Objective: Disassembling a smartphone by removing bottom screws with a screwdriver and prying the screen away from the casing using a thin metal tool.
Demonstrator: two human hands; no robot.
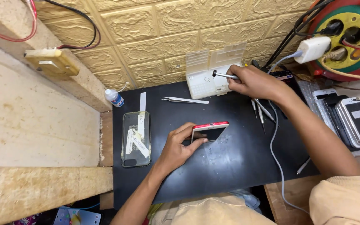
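Note:
My left hand point(179, 146) grips a small phone with a red edge point(210, 130), tilted up on its side on the black mat point(221, 166). At the back of the mat my right hand point(253, 81) holds a slim silver screwdriver point(224, 76), its tip toward a white plastic parts box point(211, 77) with its lid open. Several more screwdrivers point(261, 110) lie just below my right wrist.
A phone in a clear case with tape strips point(136, 139) lies at the mat's left. Nearby are metal tweezers point(184, 100) and a small white bottle point(114, 97). A stack of phones point(357, 121) and a round cable reel with a charger point(340, 39) sit at right.

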